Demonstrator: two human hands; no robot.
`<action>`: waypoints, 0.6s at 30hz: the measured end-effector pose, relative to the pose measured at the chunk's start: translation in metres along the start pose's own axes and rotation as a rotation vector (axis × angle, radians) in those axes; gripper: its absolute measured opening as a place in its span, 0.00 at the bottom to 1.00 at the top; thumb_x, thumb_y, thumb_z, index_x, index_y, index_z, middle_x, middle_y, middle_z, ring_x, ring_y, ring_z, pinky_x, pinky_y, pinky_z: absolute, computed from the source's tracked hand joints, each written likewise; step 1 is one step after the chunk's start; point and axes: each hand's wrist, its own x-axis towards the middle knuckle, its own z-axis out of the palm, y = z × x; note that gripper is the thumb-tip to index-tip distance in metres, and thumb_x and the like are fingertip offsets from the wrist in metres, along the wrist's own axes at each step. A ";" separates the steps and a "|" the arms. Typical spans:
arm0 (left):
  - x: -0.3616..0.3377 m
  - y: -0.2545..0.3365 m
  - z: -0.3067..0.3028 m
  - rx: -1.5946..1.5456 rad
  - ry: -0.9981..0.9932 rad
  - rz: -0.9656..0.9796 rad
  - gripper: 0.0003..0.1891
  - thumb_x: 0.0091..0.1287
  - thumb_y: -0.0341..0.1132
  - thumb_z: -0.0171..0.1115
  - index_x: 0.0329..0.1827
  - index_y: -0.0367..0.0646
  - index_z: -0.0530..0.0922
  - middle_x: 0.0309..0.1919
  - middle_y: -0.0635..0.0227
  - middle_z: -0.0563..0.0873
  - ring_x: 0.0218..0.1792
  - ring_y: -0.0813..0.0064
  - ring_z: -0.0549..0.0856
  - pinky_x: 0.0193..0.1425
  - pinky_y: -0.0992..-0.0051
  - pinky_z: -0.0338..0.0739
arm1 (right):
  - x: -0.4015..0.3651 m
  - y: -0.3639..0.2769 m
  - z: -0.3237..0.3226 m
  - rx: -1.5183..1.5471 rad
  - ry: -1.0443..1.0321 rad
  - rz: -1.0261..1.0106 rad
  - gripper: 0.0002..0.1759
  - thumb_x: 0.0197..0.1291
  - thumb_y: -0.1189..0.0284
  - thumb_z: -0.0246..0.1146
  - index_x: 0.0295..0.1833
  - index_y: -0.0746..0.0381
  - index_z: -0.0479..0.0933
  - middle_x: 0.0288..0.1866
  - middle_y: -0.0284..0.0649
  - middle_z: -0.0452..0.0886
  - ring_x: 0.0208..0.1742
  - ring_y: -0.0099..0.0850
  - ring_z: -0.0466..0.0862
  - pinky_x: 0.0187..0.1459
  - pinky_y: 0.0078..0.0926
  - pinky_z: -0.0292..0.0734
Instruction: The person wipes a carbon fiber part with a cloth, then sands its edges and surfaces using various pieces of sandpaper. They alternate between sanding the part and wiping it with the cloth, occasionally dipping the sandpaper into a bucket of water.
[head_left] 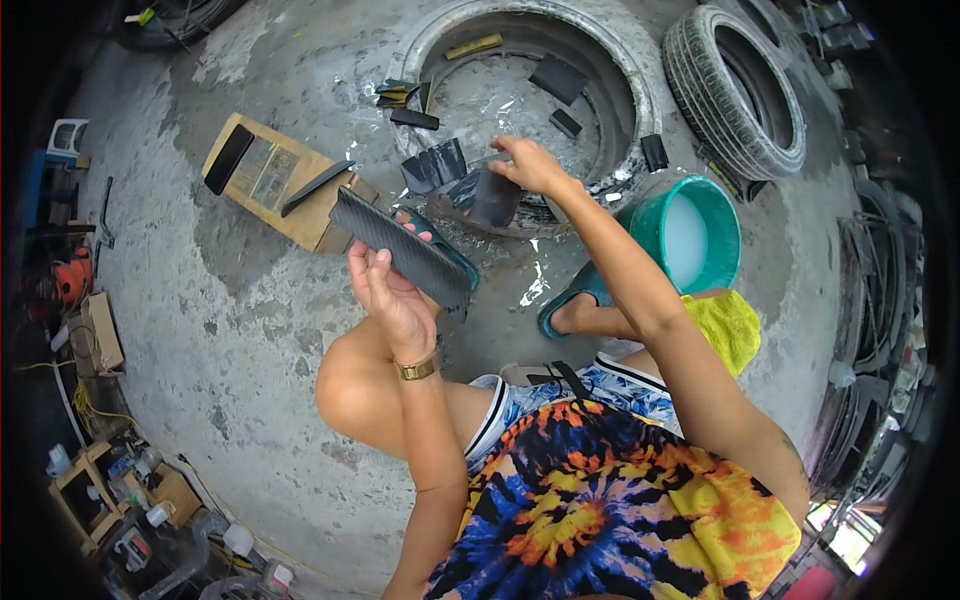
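Observation:
My left hand (388, 295) is closed around a long, dark carbon-fibre panel (405, 250) with a diagonal weave, held tilted above the floor. My right hand (525, 165) pinches the upper edge of a dark sheet (495, 198) that looks like sandpaper, at the near rim of a wet tyre (645, 85) lying flat. Beside that sheet, a creased dark sheet (434, 167) lies at the tyre's left edge. Within the tyre ring are a dark square piece (558, 79), a small black block (565, 122) and a yellowish strip (474, 47).
A wooden board (235, 150) with black pieces stands at the left. On the right are a teal bucket (652, 235) of cloudy liquid, a yellow towel (722, 335) and a leaning tyre (715, 100). Tools and boxes line the lower left; more tyres line the right edge.

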 end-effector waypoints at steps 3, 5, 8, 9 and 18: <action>-0.003 0.003 0.007 0.009 -0.019 -0.002 0.17 0.68 0.34 0.50 0.57 0.36 0.66 0.46 0.49 0.81 0.45 0.60 0.84 0.53 0.65 0.79 | -0.009 0.024 0.003 0.037 -0.158 0.251 0.22 0.55 0.65 0.68 0.55 0.59 0.77 0.47 0.46 0.83 0.50 0.45 0.82 0.52 0.38 0.76; -0.007 0.003 0.010 0.006 -0.038 -0.013 0.18 0.68 0.34 0.50 0.58 0.36 0.66 0.46 0.49 0.81 0.45 0.60 0.84 0.53 0.65 0.78 | -0.012 0.038 0.007 0.151 -0.219 0.295 0.22 0.53 0.66 0.70 0.55 0.59 0.78 0.45 0.45 0.84 0.48 0.41 0.83 0.51 0.36 0.76; -0.008 0.002 0.004 0.028 -0.045 -0.033 0.19 0.68 0.34 0.51 0.59 0.36 0.67 0.48 0.49 0.80 0.47 0.60 0.83 0.55 0.64 0.77 | -0.011 0.049 0.010 0.583 -0.224 0.219 0.14 0.58 0.73 0.66 0.49 0.63 0.80 0.39 0.36 0.82 0.41 0.26 0.80 0.43 0.26 0.77; -0.008 0.002 0.002 0.041 -0.038 -0.017 0.19 0.68 0.35 0.51 0.59 0.36 0.67 0.49 0.50 0.80 0.49 0.60 0.82 0.57 0.63 0.77 | -0.013 0.036 -0.003 0.741 -0.279 0.359 0.12 0.60 0.73 0.65 0.49 0.60 0.80 0.41 0.33 0.82 0.42 0.22 0.80 0.43 0.23 0.77; -0.007 -0.003 0.006 0.111 -0.013 0.026 0.19 0.68 0.37 0.51 0.58 0.37 0.67 0.48 0.51 0.79 0.48 0.61 0.81 0.57 0.64 0.76 | -0.032 0.057 -0.112 1.258 -0.102 0.481 0.15 0.58 0.70 0.68 0.52 0.55 0.79 0.47 0.31 0.80 0.48 0.27 0.78 0.51 0.36 0.76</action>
